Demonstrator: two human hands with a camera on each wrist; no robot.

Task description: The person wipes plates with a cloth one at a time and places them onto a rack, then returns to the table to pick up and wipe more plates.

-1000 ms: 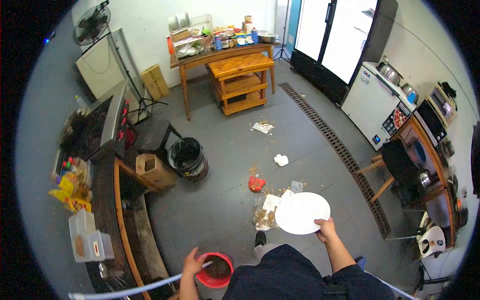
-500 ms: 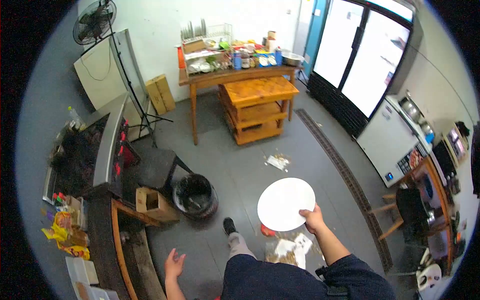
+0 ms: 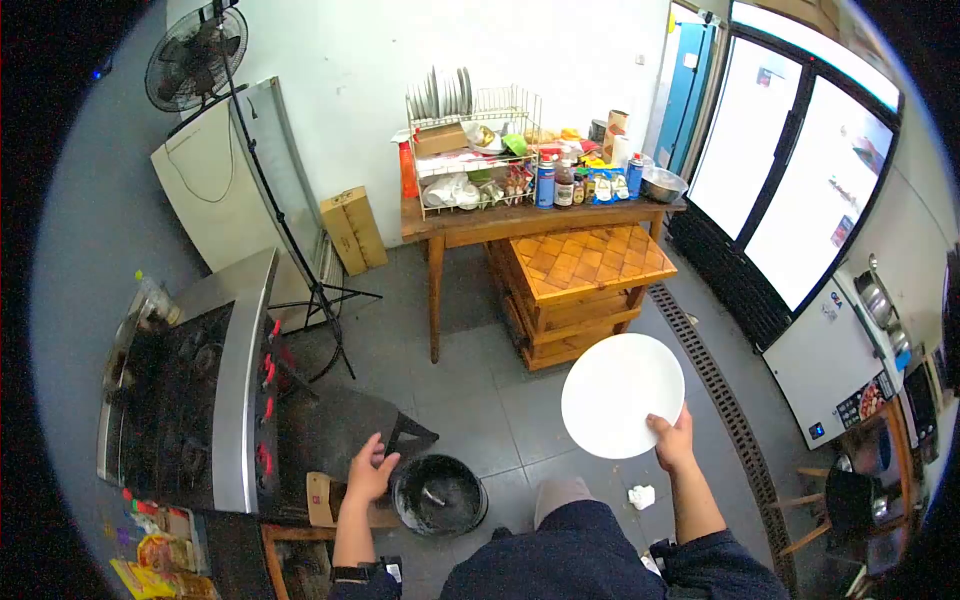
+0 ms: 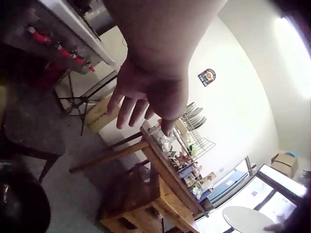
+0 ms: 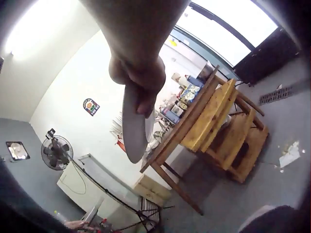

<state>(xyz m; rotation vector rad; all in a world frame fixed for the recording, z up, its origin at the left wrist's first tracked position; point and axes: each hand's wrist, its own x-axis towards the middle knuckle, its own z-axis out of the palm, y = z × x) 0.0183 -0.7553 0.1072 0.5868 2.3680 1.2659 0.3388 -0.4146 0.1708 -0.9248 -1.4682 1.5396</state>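
My right hand (image 3: pixel 675 440) holds a white plate (image 3: pixel 622 390) by its near right rim, the thumb lying on its top face. In the right wrist view the plate (image 5: pixel 134 124) appears nearly edge-on, with fingers wrapped round the rim. My left hand (image 3: pixel 370 470) holds nothing; it hangs in the air above and left of the black bin (image 3: pixel 440 497). The left wrist view shows this left hand (image 4: pixel 150 92) with its fingers spread and relaxed. Ahead stands a wooden table (image 3: pixel 470 232) bearing a wire dish rack (image 3: pixel 480 150) with upright plates in its top tier.
A wooden shelf cart (image 3: pixel 590 265) stands partly under the table. On the left are a stove (image 3: pixel 235 400) and a dark stool (image 3: pixel 350 430). A fan stand (image 3: pixel 310 290) spreads its legs on the floor. White scrap (image 3: pixel 641 496) lies beside a floor drain (image 3: pixel 720 390).
The person has stepped forward toward the table and rack, carrying the plate in the right hand. The left hand has let go of the pale pole near the red bucket, and both have left the view.
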